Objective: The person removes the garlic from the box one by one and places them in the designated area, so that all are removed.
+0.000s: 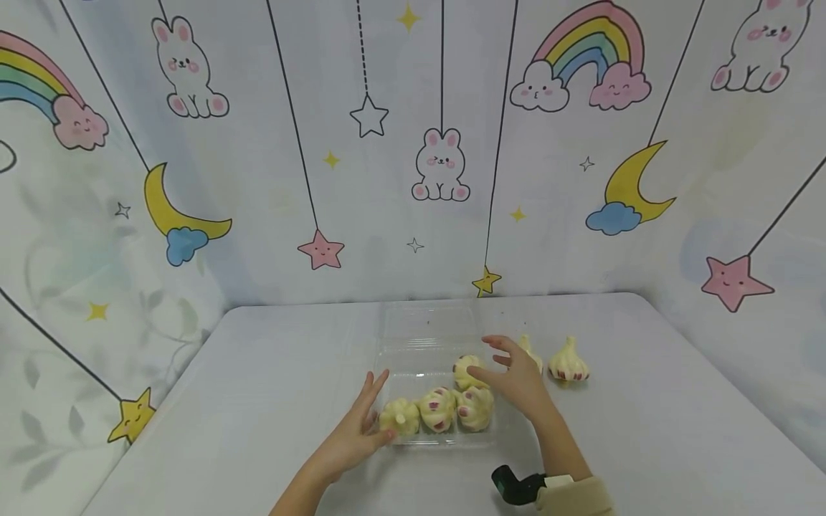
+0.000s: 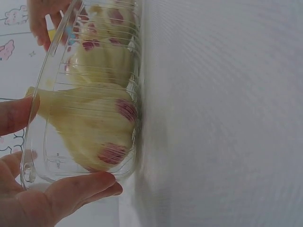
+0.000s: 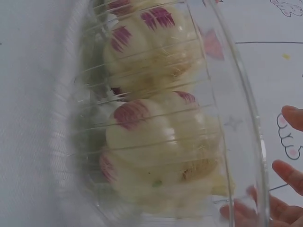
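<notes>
A clear plastic box (image 1: 403,383) with its lid (image 1: 429,322) folded back lies on the table. It holds several pale garlic bulbs with purple marks, three of them in a front row, including the left bulb (image 1: 398,417), and one rear bulb (image 1: 467,372) behind on the right. My left hand (image 1: 351,433) touches the box's front left corner with extended, spread fingers; its thumb (image 2: 19,116) is at the rim by a garlic stem. Over the box's right side is my right hand (image 1: 516,376), fingers apart, its thumb beside the rear bulb. Whether that thumb touches it I cannot tell.
Two more garlic bulbs stand to the right of the box: one (image 1: 569,362) in full sight, the other (image 1: 528,350) partly behind my right hand. A black device (image 1: 516,487) is at the right wrist. A patterned cloth backdrop (image 1: 413,215) rises behind the white table (image 1: 277,373).
</notes>
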Action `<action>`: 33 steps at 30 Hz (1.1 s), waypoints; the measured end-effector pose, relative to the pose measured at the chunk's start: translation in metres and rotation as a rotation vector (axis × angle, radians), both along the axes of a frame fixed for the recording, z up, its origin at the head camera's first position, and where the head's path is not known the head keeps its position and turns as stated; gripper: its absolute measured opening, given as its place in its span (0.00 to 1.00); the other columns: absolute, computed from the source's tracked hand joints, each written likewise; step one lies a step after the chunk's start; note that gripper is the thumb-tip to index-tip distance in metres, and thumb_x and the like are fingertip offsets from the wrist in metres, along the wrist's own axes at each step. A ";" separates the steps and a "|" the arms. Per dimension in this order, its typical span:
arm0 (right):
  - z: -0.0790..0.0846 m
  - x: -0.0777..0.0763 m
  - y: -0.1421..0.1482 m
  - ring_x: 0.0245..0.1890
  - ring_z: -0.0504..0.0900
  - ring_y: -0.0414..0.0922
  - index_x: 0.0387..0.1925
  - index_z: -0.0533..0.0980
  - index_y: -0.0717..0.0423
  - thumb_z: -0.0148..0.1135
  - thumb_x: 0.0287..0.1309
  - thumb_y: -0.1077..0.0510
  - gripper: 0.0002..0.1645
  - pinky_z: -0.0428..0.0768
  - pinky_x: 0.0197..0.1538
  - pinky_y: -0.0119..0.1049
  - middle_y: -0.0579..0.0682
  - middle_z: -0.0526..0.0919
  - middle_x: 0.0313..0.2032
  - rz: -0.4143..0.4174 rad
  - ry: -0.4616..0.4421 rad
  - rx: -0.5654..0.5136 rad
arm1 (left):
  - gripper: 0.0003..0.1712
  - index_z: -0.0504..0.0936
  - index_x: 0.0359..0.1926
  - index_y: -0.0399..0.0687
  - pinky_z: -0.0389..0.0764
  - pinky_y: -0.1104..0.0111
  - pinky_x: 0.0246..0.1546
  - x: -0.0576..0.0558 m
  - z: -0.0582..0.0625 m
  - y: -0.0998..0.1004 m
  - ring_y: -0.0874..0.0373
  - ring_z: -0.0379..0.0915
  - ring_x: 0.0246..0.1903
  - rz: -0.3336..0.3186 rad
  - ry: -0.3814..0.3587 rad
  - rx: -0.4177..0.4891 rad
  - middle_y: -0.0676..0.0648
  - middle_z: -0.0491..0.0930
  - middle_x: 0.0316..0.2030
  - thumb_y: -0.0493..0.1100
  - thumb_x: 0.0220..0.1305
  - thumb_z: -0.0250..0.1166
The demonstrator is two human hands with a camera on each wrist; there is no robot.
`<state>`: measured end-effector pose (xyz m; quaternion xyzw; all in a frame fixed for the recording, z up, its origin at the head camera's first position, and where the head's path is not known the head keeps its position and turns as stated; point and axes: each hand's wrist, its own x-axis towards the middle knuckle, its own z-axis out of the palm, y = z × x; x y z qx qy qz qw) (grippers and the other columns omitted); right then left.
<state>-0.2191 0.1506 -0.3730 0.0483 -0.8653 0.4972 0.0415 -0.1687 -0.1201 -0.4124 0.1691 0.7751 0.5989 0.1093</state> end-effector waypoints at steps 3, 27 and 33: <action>-0.003 0.000 -0.001 0.55 0.70 0.62 0.57 0.69 0.55 0.69 0.46 0.48 0.36 0.76 0.49 0.51 0.61 0.68 0.58 0.006 0.005 0.009 | 0.52 0.41 0.72 0.57 0.49 0.43 0.60 0.001 0.000 0.000 0.26 0.35 0.62 0.001 -0.002 -0.002 0.34 0.20 0.67 0.29 0.54 0.61; -0.014 -0.010 -0.017 0.53 0.70 0.66 0.55 0.70 0.59 0.70 0.45 0.53 0.35 0.73 0.52 0.54 0.65 0.70 0.57 0.025 0.008 0.110 | 0.52 0.40 0.72 0.56 0.51 0.41 0.59 0.000 0.001 -0.001 0.24 0.36 0.61 -0.004 -0.002 0.005 0.33 0.20 0.67 0.29 0.54 0.61; -0.018 -0.012 -0.022 0.50 0.73 0.62 0.53 0.71 0.60 0.70 0.44 0.55 0.32 0.75 0.48 0.54 0.64 0.72 0.54 -0.016 0.050 0.217 | 0.52 0.39 0.72 0.55 0.48 0.41 0.60 -0.001 -0.003 -0.001 0.25 0.33 0.62 -0.015 0.001 0.008 0.33 0.19 0.67 0.30 0.54 0.62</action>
